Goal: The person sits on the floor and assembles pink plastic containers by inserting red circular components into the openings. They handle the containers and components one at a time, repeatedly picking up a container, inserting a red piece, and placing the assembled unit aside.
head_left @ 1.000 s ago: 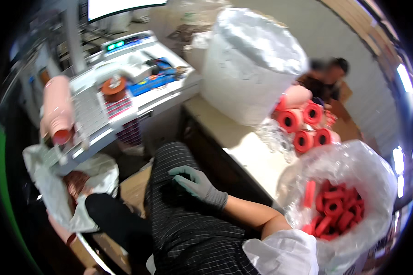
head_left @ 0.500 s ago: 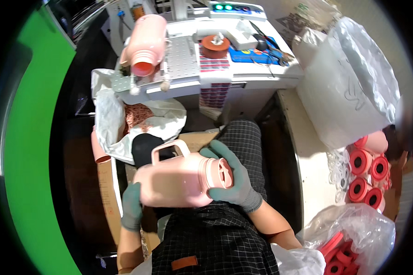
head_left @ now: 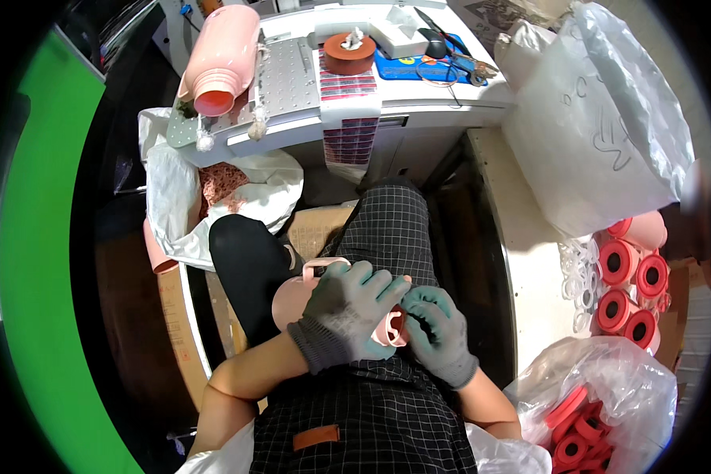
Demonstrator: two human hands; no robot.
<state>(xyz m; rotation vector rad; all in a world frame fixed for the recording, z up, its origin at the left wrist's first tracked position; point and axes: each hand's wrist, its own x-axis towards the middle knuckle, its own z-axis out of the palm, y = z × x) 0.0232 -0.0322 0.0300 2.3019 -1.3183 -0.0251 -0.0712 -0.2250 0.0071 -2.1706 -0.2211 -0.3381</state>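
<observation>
A left hand (head_left: 344, 306) in a grey knit glove with teal-coated fingers gripped a glossy pale pink jug (head_left: 289, 305), its fingers wrapped over the neck end. The jug lay on its side across the person's lap, at the near centre, its looped pink handle (head_left: 324, 264) on the far side and its open mouth (head_left: 389, 330) toward the right. A right hand (head_left: 442, 336), gloved alike, was at that mouth with thumb and fingers bent (whether they pinched anything could not be told, since the glove hid their tips). Farther off to the left, a second, glossy pink bottle (head_left: 227, 51) lay on a perforated grey metal plate (head_left: 288, 75), its mouth facing the near side. Right of it sat a round brown roll (head_left: 349, 57) and a flat blue mat (head_left: 395, 69). Below the plate, a crumpled white sack (head_left: 166, 201) held pinkish shreds (head_left: 220, 183). On the right, red-ended pink cylinders (head_left: 618, 261) lay beside translucent rings (head_left: 583, 276), and a clear plastic bag (head_left: 632, 367) at the near right held red ring-shaped pieces (head_left: 570, 450).
</observation>
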